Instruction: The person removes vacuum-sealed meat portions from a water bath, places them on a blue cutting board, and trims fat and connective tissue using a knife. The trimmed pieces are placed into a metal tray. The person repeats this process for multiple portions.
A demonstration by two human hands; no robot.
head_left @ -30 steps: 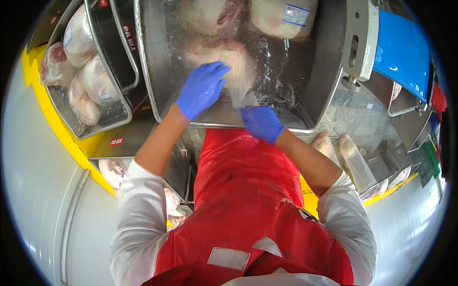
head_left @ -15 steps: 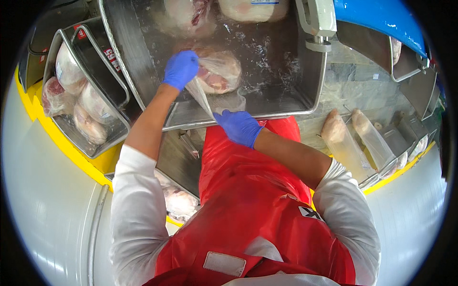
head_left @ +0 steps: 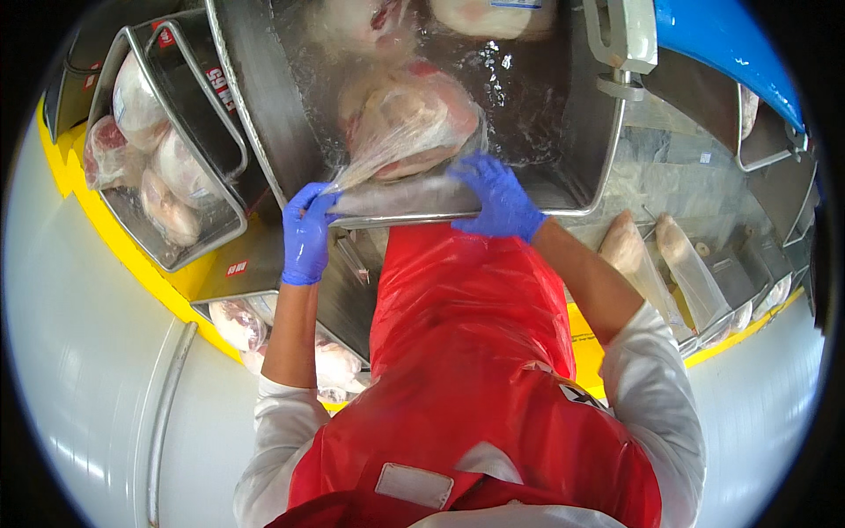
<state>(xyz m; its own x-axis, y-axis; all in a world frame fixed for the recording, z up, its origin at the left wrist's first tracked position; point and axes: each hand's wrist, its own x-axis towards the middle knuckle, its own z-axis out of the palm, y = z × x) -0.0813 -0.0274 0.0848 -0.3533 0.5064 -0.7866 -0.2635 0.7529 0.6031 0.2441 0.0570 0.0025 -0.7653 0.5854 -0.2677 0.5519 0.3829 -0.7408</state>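
A large piece of meat in a clear plastic bag point(head_left: 409, 123) lies in the water of a metal tub point(head_left: 576, 209), close to its near edge. My left hand point(head_left: 306, 236), in a blue glove, is closed on the gathered end of the bag, which is pulled taut toward the tub's near left. My right hand point(head_left: 500, 195), gloved the same way, is at the tub's near rim beside the bag's right side. Its fingers are stretched and the thumb stands apart. Whether the fingertips touch the plastic is hard to see.
Farther back in the tub are another bagged meat piece point(head_left: 365, 22) and a pale one point(head_left: 493, 18). A metal bin point(head_left: 233, 220) with bagged meat stands at left. On the right, two long bagged pieces point(head_left: 673, 242) lie by metal trays. A blue surface point(head_left: 731, 44) borders the far right.
My left hand has moved from the meat down to the near left, drawing the bag's end along. My right hand has shifted right and opened. The meat now sits nearer and higher in view.
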